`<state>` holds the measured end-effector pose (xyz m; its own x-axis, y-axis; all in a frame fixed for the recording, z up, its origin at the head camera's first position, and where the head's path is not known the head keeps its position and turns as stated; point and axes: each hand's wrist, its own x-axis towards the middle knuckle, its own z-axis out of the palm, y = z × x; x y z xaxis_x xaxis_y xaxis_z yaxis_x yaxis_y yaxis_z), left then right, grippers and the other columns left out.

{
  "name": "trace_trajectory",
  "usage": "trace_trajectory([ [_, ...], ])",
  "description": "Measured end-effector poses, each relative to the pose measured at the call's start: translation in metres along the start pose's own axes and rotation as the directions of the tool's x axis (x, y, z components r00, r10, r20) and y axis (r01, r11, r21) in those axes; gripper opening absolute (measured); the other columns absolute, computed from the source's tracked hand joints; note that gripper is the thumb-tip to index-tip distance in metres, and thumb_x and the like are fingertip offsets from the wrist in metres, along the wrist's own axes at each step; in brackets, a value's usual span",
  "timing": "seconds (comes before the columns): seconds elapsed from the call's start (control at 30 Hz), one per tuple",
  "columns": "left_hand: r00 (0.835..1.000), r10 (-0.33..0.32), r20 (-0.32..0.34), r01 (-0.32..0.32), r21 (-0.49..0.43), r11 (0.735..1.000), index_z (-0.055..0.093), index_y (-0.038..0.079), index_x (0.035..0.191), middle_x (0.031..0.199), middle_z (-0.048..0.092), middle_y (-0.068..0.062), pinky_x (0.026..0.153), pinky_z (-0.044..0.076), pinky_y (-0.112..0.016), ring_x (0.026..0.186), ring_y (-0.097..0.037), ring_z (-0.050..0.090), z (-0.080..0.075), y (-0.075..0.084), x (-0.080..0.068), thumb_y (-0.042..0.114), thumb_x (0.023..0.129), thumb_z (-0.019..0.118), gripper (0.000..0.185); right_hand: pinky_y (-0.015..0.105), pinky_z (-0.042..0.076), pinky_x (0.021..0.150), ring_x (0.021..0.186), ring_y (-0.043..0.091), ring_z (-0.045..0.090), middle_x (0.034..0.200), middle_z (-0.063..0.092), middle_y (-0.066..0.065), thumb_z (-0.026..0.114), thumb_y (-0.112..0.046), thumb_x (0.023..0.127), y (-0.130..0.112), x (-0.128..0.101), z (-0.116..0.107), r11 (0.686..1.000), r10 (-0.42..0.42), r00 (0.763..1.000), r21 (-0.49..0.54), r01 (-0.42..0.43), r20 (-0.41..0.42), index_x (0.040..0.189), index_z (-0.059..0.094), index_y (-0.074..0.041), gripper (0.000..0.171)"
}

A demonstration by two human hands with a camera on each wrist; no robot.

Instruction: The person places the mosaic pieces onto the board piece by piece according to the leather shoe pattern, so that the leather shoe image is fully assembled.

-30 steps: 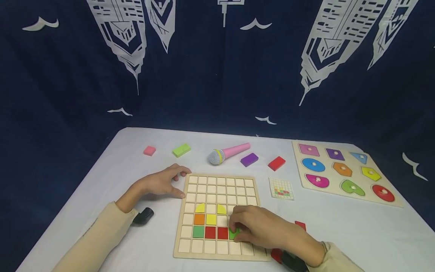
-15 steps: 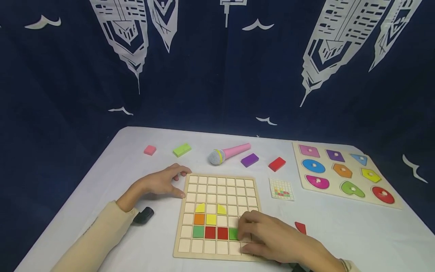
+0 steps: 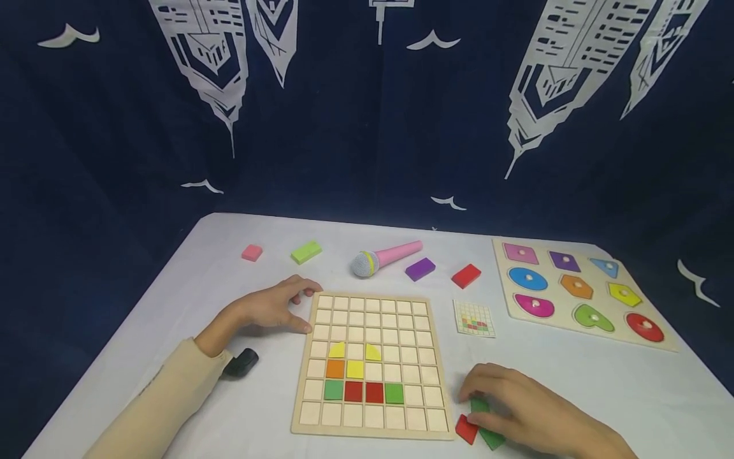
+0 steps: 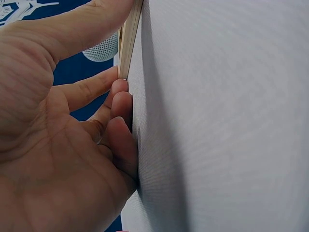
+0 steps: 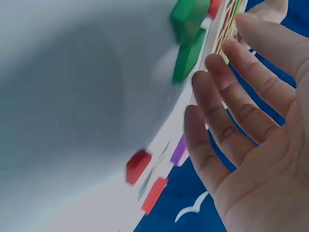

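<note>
Withdrawal of right hand from grid board, seen against the moment a second back, when it covered the cell at the end of the coloured row. Left behind there: placed green tile, seated flat, touching the red tile on the side toward the left hand and completing a green-red-red-green row. Now lies off the board's near corner, over loose green tiles with a loose red tile just beside the fingertips, on the board side.

Seen from the right wrist: fingers fairly straight and spread, nothing pinched, green tiles just beyond the tips. Cannot tell whether tips already touch them.

Left hand unmoved: relaxed, grasping nothing, thumb laid against the board's far corner edge, remaining fingertips down on white table. Confirmed from the left wrist: thumb along the board edge, fingers pressed on cloth.

Judged from this: one placement finished, next piece being sought from the loose supply beside the right hand. Much of the grid unfilled, so probably early in the pattern.

Beyond the right hand: pattern card. Beyond the left hand: pink microphone.
</note>
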<state>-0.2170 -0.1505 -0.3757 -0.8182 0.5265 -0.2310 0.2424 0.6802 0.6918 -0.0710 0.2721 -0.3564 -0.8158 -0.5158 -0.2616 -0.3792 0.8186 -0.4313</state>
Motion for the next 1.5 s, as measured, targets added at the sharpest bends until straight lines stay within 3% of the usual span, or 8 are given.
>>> trace_trajectory([
  [0.2,1.0,-0.019,-0.004,0.019,-0.003,1.0,0.049,0.016,0.143,0.13,0.048,-0.006,0.097,0.04,-0.041,0.114,-0.024,0.044,0.001,0.0,-0.001,0.027,0.077,0.088,0.078,0.042,0.052,0.096,0.106,0.008,0.058,0.113,0.06,-0.025,0.066,-0.066,0.083,0.012,-0.006,-0.001,0.998,0.04,0.999,-0.049,-0.04,-0.004,0.11,0.067,-0.041,0.036],
  [0.4,1.0,-0.013,-0.006,0.013,0.002,1.0,0.049,0.015,0.143,0.129,0.048,-0.007,0.097,0.04,-0.042,0.114,-0.025,0.045,0.0,0.001,-0.001,0.027,0.076,0.088,0.078,0.042,0.053,0.094,0.099,0.004,0.056,0.109,0.06,-0.024,0.072,-0.06,0.081,0.015,-0.004,0.0,0.996,0.075,0.997,-0.05,-0.075,0.0,0.108,0.068,-0.038,0.034],
  [0.6,1.0,-0.018,-0.009,0.018,0.011,1.0,0.05,0.016,0.143,0.13,0.049,-0.006,0.098,0.041,-0.044,0.115,-0.025,0.045,0.0,0.001,0.001,0.027,0.076,0.088,0.078,0.04,0.055,0.091,0.092,0.002,0.057,0.106,0.063,-0.022,0.078,-0.052,0.081,0.011,0.003,0.001,0.99,0.075,0.996,-0.115,-0.08,-0.047,0.109,0.07,-0.032,0.035],
  [0.83,1.0,-0.028,-0.007,0.028,0.002,1.0,0.05,0.017,0.143,0.131,0.048,-0.006,0.098,0.04,-0.043,0.115,-0.024,0.044,0.001,0.001,0.002,0.027,0.075,0.088,0.078,0.028,0.053,0.078,0.082,-0.003,0.052,0.094,0.062,-0.025,0.08,-0.039,0.081,-0.001,0.021,-0.009,0.984,-0.066,0.991,-0.172,0.046,-0.114,0.105,0.074,-0.027,0.027],
  [1.1,1.0,-0.027,-0.011,0.027,0.006,1.0,0.05,0.017,0.143,0.129,0.049,-0.006,0.097,0.041,-0.041,0.113,-0.024,0.044,0.002,0.001,0.002,0.027,0.075,0.088,0.078,0.023,0.05,0.075,0.082,-0.001,0.053,0.092,0.061,-0.021,0.077,-0.03,0.086,-0.029,0.045,-0.008,0.97,-0.231,0.968,-0.098,0.221,-0.097,0.105,0.073,-0.023,0.021],
  [1.3,1.0,-0.014,-0.006,0.014,0.004,1.0,0.05,0.017,0.143,0.129,0.049,-0.006,0.096,0.04,-0.041,0.113,-0.024,0.045,0.004,-0.002,0.003,0.027,0.076,0.088,0.078,0.021,0.049,0.075,0.082,0.0,0.054,0.093,0.062,-0.019,0.078,-0.03,0.087,-0.039,0.057,0.001,0.965,-0.26,0.964,-0.026,0.259,-0.059,0.102,0.072,-0.025,0.016],
  [1.5,1.0,-0.025,-0.011,0.025,0.01,1.0,0.049,0.017,0.143,0.13,0.049,-0.005,0.095,0.04,-0.041,0.113,-0.024,0.044,0.002,-0.002,0.003,0.027,0.075,0.088,0.079,0.022,0.051,0.078,0.085,-0.001,0.056,0.094,0.063,-0.02,0.077,-0.029,0.088,-0.041,0.061,0.003,0.954,-0.299,0.951,-0.037,0.297,-0.083,0.102,0.073,-0.025,0.015],
])
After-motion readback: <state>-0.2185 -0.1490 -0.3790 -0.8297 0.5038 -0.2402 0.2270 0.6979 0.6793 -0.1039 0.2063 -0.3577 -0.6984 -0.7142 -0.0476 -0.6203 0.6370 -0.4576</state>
